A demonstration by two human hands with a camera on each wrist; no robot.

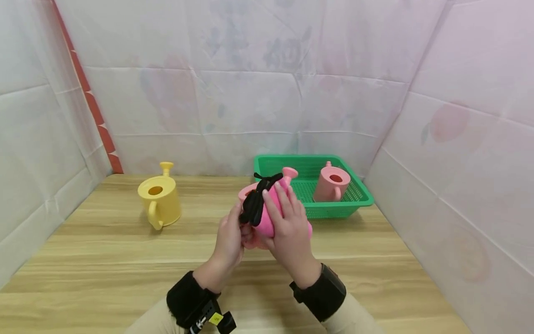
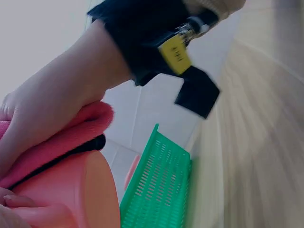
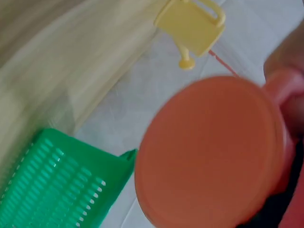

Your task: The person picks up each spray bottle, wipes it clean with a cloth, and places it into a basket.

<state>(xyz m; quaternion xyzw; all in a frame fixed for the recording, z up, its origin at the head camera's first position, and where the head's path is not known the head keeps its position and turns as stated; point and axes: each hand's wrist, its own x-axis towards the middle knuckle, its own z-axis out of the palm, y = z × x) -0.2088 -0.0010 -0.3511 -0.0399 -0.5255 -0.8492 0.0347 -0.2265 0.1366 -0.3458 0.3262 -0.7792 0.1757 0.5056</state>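
A pink watering can (image 1: 248, 189) is held up over the table; its pink rose head (image 1: 290, 173) points away and right. My left hand (image 1: 229, 234) grips the can's handle (image 2: 45, 216), with the fingers partly hidden. Across the can's side lies a bright pink plush cloth (image 1: 264, 224) with a black bundled strip (image 1: 252, 208). My right hand (image 1: 289, 232) presses the cloth against the can, its fingers spread and fairly straight. In the right wrist view the can's round base (image 3: 209, 156) faces the camera.
A green perforated basket (image 1: 333, 211) stands behind, to the right, with another pink watering can (image 1: 324, 185) inside it. A yellow watering can (image 1: 168, 204) stands upright on the wooden table (image 1: 104, 260) at the left. White sheeting (image 1: 250, 102) encloses the back and sides.
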